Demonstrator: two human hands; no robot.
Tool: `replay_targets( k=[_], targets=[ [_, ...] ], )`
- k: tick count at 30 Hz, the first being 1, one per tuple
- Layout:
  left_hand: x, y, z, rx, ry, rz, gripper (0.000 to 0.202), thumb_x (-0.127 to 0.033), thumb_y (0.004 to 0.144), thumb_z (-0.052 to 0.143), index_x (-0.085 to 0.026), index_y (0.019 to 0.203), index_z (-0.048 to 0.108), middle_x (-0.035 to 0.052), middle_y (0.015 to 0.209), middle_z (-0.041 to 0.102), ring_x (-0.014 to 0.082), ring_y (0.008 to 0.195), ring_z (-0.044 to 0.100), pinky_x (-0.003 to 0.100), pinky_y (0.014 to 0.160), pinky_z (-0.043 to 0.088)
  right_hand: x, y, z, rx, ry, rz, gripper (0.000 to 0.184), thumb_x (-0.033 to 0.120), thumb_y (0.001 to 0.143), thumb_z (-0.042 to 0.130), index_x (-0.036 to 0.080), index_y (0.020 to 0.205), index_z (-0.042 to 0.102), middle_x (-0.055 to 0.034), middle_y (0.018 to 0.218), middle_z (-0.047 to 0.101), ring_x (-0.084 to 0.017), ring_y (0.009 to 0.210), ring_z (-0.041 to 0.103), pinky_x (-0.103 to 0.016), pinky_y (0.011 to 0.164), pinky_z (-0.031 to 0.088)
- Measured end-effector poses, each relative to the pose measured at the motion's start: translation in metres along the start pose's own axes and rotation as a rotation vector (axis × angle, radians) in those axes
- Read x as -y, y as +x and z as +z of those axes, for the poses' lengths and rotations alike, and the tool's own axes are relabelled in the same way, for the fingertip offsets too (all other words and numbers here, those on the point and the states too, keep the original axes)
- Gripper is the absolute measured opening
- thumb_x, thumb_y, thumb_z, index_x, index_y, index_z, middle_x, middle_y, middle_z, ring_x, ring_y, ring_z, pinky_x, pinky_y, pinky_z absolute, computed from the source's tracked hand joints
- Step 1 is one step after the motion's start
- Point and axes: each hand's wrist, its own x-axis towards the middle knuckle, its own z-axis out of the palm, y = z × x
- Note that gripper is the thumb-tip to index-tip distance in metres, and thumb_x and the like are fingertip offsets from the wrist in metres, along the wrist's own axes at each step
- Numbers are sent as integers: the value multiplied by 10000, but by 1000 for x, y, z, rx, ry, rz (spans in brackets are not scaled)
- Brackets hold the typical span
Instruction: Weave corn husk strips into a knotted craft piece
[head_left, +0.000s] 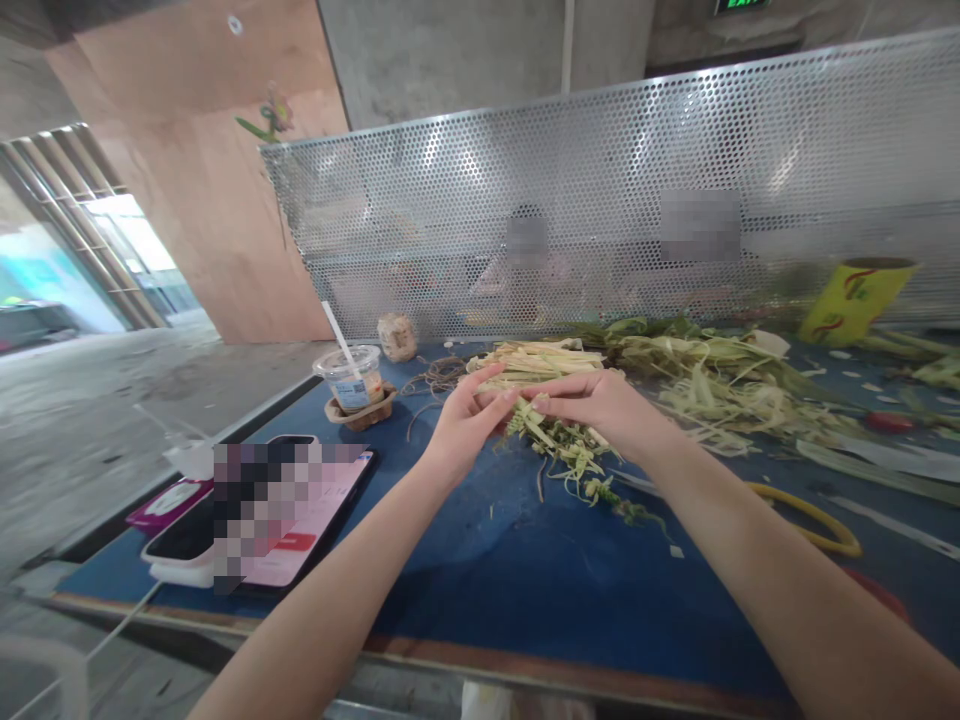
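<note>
My left hand (466,418) and my right hand (611,408) meet over the middle of the blue table. Thumbs and fingers of both are closed on a pale green plant strip (528,412), whose far side is hidden by the fingers. Just beyond my hands lies a bundle of pale yellow-green stalks (547,355). Below them, close to my right hand, is a loose heap of curled, knotted-looking green plant bits (574,455); whether it joins the held strip I cannot tell.
At left are a tablet (330,515), a phone (187,525) and a lidded plastic cup (351,385) in a cardboard holder. Dry leaves (720,380), a yellow tube (855,300) and yellow-handled scissors (817,520) lie right. A perforated metal screen (465,230) stands behind.
</note>
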Motion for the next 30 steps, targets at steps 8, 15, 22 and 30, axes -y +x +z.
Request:
replay_targets(
  k=[8, 15, 22, 30],
  targets=[
    [-4, 0, -6, 189, 334, 106, 489, -220, 607, 699, -159, 1046, 493, 16, 767, 600, 98, 616, 549, 232, 583, 417, -2, 1, 4, -116, -341, -91, 107, 295, 612, 682, 232, 689, 720, -33, 665, 682, -220, 638, 605, -362, 604, 455],
    [-6, 1, -11, 256, 464, 152, 450, -218, 660, 642, -169, 1080, 488, 41, 816, 602, 135, 727, 567, 259, 629, 436, -8, 4, 3, 2, -308, -163, 95, 238, 667, 623, 238, 714, 706, -27, 754, 685, -193, 683, 615, -320, 609, 463],
    [-2, 2, -13, 224, 541, 176, 501, -241, 645, 660, -167, 1106, 481, 39, 782, 628, 127, 663, 558, 271, 636, 437, -4, 2, 6, -60, -420, -196, 52, 213, 653, 628, 218, 656, 679, -19, 675, 662, -166, 611, 585, -301, 571, 440],
    [-7, 2, -13, 269, 450, 55, 436, -273, 693, 619, -139, 1093, 511, 49, 750, 643, 113, 641, 559, 240, 600, 422, 2, 0, 0, 15, -416, -155, 79, 264, 655, 627, 191, 641, 657, -16, 630, 647, -138, 580, 572, -253, 539, 421]
  ],
)
